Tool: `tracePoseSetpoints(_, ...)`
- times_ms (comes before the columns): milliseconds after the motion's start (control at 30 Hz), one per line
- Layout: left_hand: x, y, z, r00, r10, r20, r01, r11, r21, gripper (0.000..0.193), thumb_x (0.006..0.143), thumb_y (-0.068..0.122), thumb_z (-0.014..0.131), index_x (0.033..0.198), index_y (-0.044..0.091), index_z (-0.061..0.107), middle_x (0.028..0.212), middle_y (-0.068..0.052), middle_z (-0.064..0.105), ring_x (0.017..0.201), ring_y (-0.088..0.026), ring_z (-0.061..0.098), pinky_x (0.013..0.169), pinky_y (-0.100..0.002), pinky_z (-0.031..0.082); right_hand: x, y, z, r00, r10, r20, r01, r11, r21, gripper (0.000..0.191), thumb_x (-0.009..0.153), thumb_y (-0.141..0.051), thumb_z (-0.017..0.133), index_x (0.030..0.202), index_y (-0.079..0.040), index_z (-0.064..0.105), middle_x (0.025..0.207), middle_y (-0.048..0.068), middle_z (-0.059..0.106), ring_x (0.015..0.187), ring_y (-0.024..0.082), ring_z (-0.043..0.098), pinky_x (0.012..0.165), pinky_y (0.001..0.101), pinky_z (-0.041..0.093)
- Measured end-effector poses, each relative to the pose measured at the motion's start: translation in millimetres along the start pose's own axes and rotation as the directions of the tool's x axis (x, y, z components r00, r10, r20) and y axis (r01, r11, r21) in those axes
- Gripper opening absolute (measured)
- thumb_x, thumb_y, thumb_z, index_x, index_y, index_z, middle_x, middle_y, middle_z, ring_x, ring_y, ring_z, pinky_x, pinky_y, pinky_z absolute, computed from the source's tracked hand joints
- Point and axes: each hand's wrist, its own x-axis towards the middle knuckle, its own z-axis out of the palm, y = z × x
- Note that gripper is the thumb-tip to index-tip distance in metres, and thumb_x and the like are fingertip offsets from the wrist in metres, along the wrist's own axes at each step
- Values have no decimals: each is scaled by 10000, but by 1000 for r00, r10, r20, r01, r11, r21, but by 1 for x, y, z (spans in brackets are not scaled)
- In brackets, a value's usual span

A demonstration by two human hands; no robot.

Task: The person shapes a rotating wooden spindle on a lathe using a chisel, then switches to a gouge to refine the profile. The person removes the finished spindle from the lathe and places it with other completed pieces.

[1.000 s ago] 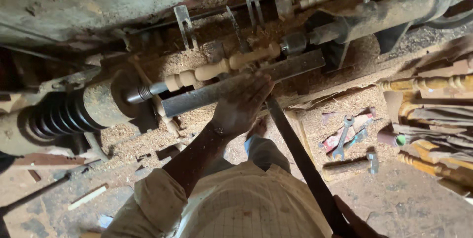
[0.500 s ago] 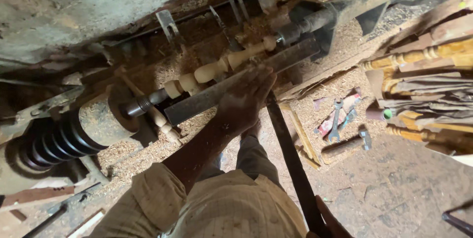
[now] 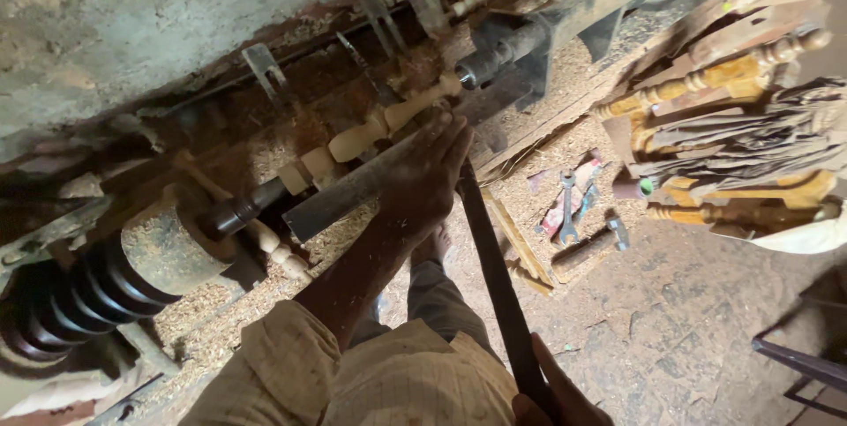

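Wooden spindle [image 3: 371, 130] slanting lower-left to upper-right

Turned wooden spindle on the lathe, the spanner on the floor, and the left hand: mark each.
turned wooden spindle [image 3: 371, 133], head view, on its thick middle bead.
spanner [image 3: 567, 207], head view, on its shaft.
left hand [image 3: 425, 177], head view, back of hand.

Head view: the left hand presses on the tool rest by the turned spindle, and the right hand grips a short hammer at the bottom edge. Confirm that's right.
Not quite. In the head view the right hand grips a long dark tool handle that runs up toward the spindle, not a hammer. The left hand does press on the tool rest.
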Motion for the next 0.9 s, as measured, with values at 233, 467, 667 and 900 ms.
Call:
tracePoseSetpoints(233,13,3,-8,999,-47,28,50,992,-116,349,1063,91,507,1378,82,656,1458,-112,626,1387,-254,562,1189,-366,425,7,-52,27,992,-33,-118,-57,727,-684,695,817,-187,778,1472,-181,544,864,17,820,685,75,740,673,256,592)
tracePoseSetpoints(467,14,3,-13,996,-34,82,43,993,-111,376,1027,73,525,1368,154,660,1471,-42,626,1421,-214,544,1202,-356,420,33,-111,-23,934,286,-214,-351,623,-699,830,765,-193,894,1513,-312,556,674,34,666,584,112,575,609,297,502)
tracePoseSetpoints(667,11,8,1,983,-104,152,123,985,-118,423,994,116,502,1398,130,627,1484,-56,592,1427,-240,481,1195,-388,412,77,-116,-127,955,290,-61,-231,599,-766,867,794,-72,882,1570,-256,543,687,14,656,598,94,549,565,283,504)
tracePoseSetpoints(900,5,5,15,993,-78,88,82,995,-48,445,971,86,608,1413,134,616,1505,-52,589,1438,-225,511,1198,-395,457,133,-102,-210,954,228,195,42,543,-839,842,804,-77,890,1575,-189,571,694,7,680,629,65,551,618,241,454)
